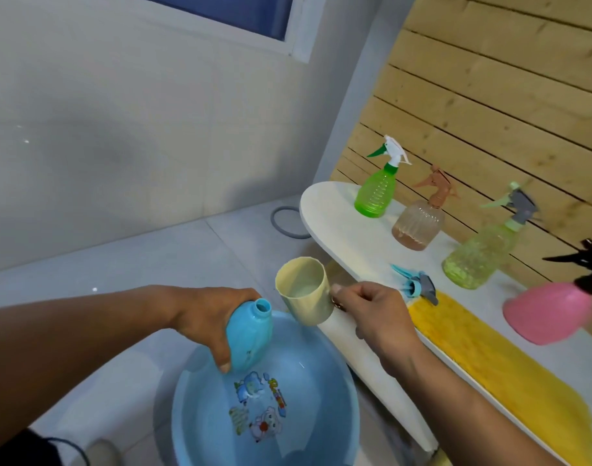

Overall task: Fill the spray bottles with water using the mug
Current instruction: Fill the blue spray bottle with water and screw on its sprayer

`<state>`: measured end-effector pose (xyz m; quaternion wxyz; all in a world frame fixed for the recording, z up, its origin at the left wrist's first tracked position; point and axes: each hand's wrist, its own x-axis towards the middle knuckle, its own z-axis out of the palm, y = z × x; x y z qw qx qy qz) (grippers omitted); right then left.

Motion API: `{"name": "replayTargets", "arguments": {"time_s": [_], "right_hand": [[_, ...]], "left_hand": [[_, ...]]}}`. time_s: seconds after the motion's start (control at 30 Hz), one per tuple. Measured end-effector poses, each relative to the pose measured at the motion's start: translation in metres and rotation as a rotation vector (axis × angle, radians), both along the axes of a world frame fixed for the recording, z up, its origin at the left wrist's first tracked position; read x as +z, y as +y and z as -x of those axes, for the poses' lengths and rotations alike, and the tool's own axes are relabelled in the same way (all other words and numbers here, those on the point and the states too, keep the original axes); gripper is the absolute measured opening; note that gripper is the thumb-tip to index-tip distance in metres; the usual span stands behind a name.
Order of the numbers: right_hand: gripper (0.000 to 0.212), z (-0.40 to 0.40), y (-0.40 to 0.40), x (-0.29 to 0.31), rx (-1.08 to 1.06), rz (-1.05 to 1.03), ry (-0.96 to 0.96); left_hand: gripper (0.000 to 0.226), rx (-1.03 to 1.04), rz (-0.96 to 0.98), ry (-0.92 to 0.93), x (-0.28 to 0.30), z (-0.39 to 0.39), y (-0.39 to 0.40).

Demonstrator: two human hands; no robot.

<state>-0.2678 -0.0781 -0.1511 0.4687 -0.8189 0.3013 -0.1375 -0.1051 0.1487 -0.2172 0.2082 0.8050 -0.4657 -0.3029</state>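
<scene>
My left hand (207, 317) grips a light blue bottle (251, 334) with its cap off, held tilted over a blue basin (321, 432) of water on the floor. Just right of the bottle's open neck, my right hand (372, 311) holds a cream mug (304, 290) by its handle; the mug stands about upright with some water inside. The bottle's blue-and-grey spray head (417, 285) lies loose on the white table (341, 230).
On the table stand a green spray bottle (377, 193), a brownish one (420, 223), a pale yellow-green one (479, 260) and a pink one (550, 311). A yellow cloth (489, 364) lies along the table. A wooden slat wall (489, 95) backs it. A grey ring (288, 222) lies on the floor.
</scene>
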Motion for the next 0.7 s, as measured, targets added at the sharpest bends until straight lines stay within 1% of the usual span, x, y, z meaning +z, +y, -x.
{"name": "replayTargets", "arguments": {"time_s": [0.07,0.13,0.23,0.5,0.7], "right_hand": [[0.033,0.000,0.002,0.007,0.016,0.043,-0.034],[0.031,0.000,0.004,0.014,0.040,0.078,-0.071],[0.027,0.001,0.007,0.022,0.079,0.138,-0.103],[0.023,0.007,0.016,0.032,0.105,0.337,-0.099],[0.019,0.011,0.018,0.035,0.142,0.486,-0.135]], "left_hand": [[0.087,0.002,0.021,0.063,-0.003,-0.004,0.001],[0.088,0.015,0.045,0.080,-0.002,-0.008,-0.001],[0.091,0.029,0.067,0.078,-0.001,-0.011,-0.004],[0.090,0.036,0.079,0.060,0.000,-0.013,-0.010],[0.090,0.041,0.088,0.053,0.001,-0.010,-0.014]]}}
